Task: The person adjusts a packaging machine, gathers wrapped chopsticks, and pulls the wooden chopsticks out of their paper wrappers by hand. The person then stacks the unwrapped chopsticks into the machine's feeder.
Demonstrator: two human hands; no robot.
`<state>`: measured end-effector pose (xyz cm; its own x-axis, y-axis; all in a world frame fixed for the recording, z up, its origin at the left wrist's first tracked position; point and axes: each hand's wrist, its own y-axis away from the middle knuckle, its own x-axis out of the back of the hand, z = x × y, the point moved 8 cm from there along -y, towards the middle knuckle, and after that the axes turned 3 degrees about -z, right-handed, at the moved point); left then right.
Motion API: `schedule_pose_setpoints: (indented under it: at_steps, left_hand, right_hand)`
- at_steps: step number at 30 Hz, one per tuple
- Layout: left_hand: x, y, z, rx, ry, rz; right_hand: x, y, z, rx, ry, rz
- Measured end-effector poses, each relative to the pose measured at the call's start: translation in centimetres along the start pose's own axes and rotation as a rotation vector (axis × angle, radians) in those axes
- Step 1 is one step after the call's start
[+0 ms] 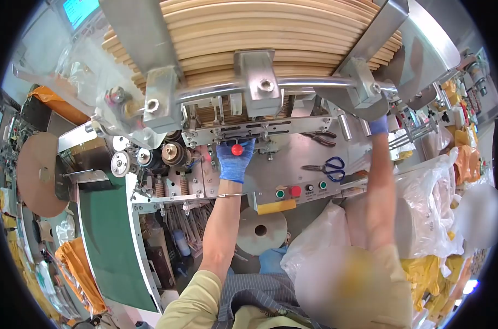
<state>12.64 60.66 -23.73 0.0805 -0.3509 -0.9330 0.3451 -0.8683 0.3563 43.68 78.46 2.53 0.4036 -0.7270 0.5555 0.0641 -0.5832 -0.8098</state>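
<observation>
Fingers first: the left hand (232, 167), gloved in blue, is right up at the slotted bar (309, 127) by the counter's (282, 172) far edge, tips out of sight, so I can't tell whether they grip or rest. The red knob (237, 149) sits in front of that glove, toward the far left corner; contact, I can't call. Over by the far right corner, the right hand (378, 126) is half behind a metal guard (364, 107), its fingers hidden too. Pinching is my worry: if anything under that bar shifts, unseen fingertips could be caught. And look left, pulleys (121, 164) beyond the counter's left edge; a loose glove might snag if they turned. Pliers (321, 138) lie near the far edge, scissors (323, 168) nearer the front; a sweeping forearm could knock either. A careless elbow could hit the green button (280, 193) along the front edge. Above, stacked wooden sticks (271, 27) might jam if one sits crooked.
</observation>
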Motion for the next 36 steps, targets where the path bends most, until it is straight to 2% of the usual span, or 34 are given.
schedule_pose_setpoints:
  at_steps: [1, 2, 4, 5, 7, 9, 10, 11, 12, 13, 14, 15, 17, 20, 21, 24, 26, 28, 29, 31, 32, 33, 34, 35, 36]
  left_hand:
    - [-0.3, 0.5, -0.1, -0.011, 0.006, 0.071]
    - [-0.4, 0.3, -0.1, -0.032, 0.009, 0.061]
    - [-0.1, 0.1, 0.1, -0.072, 0.014, 0.048]
    - [1.1, 0.6, -0.1, 0.009, 0.019, 0.123]
    - [1.1, 0.3, -0.4, -0.011, 0.050, 0.020]
    - [-0.7, 0.0, -0.4, -0.040, 0.108, -0.093]
    - [-1.3, 0.1, -0.3, -0.038, 0.130, -0.100]
    - [-1.7, 0.2, -0.4, -0.035, 0.155, -0.102]
    - [-1.5, 0.3, -0.8, -0.031, 0.181, -0.097]
    - [0.4, -0.3, -1.0, -0.014, 0.184, 0.041]
    - [-0.7, 0.2, -0.6, -0.104, 0.064, -0.235]
    - [-1.0, 0.2, -0.6, -0.094, 0.046, -0.323]
    - [0.1, -0.3, -1.2, -0.024, 0.082, -0.241]
    - [0.6, -0.5, -1.7, 0.034, 0.083, -0.146]
    - [0.7, -0.4, -1.6, 0.048, 0.079, -0.129]
    - [2.4, -1.1, -1.6, 0.102, 0.028, -0.123]
    - [4.6, -2.5, -0.8, 0.195, -0.026, -0.137]
    - [7.1, -4.1, 1.1, 0.287, -0.067, -0.151]
    - [8.0, -4.2, 1.6, 0.325, -0.101, -0.144]
    - [4.1, 3.5, -1.4, 0.285, -0.225, -0.234]
    - [2.6, 7.0, -1.9, 0.246, -0.275, -0.296]
    - [5.0, 9.2, -2.0, 0.384, -0.303, -0.369]
    - [8.0, 11.1, -1.0, 0.511, -0.328, -0.449]
    - [12.9, 12.3, 0.0, 0.548, -0.339, -0.155]
    - [17.4, 14.6, 1.4, 0.574, -0.358, 0.146]
  right_hand:
    - [-3.6, -2.4, 2.2, -0.083, 0.031, -0.227]
    - [-6.0, -3.5, 3.2, -0.125, 0.049, -0.382]
    - [-7.8, -4.8, 3.5, -0.151, 0.079, -0.524]
    - [-8.0, -5.1, 3.3, -0.150, 0.080, -0.547]
    - [-6.5, -4.4, 2.4, -0.101, 0.045, -0.441]
    - [-1.1, -0.4, -1.1, 0.005, -0.088, -0.129]
    - [1.7, 3.5, -3.9, 0.051, -0.168, -0.043]
    - [2.8, 7.8, -7.0, 0.100, -0.233, -0.087]
    - [2.1, 12.7, -10.6, 0.197, -0.263, -0.226]
    - [1.4, 17.4, -16.0, 0.382, -0.253, -0.381]
    - [2.5, 17.5, -21.6, 0.219, -0.481, -0.764]
    - [2.1, 18.3, -25.2, 0.263, -0.507, -0.751]
    - [-2.7, 21.2, -28.2, 0.304, -0.287, -0.952]
    - [-2.9, 21.3, -28.8, 0.246, -0.277, -0.860]
    - [-3.0, 21.5, -28.6, 0.156, -0.355, -0.932]
    - [-6.5, 21.8, -29.9, 0.155, -0.298, -1.196]
    - [-5.3, 21.3, -29.6, 0.132, -0.295, -0.911]
    - [-2.3, 22.3, -25.6, -0.147, -0.683, -0.578]
    - [0.5, 22.7, -23.1, -0.221, -0.837, -0.602]
    - [3.9, 29.6, -16.8, -0.372, -0.394, -0.441]
    - [5.2, 35.5, -12.7, -0.625, -0.206, -0.489]
    - [7.1, 40.8, -9.0, -0.829, -0.111, -0.751]
    - [10.2, 47.0, -7.1, -0.830, 0.062, -0.618]
    - [13.3, 52.2, -3.9, -1.187, 0.008, -0.849]
    - [13.8, 63.8, -1.3, -1.131, 0.740, -0.927]
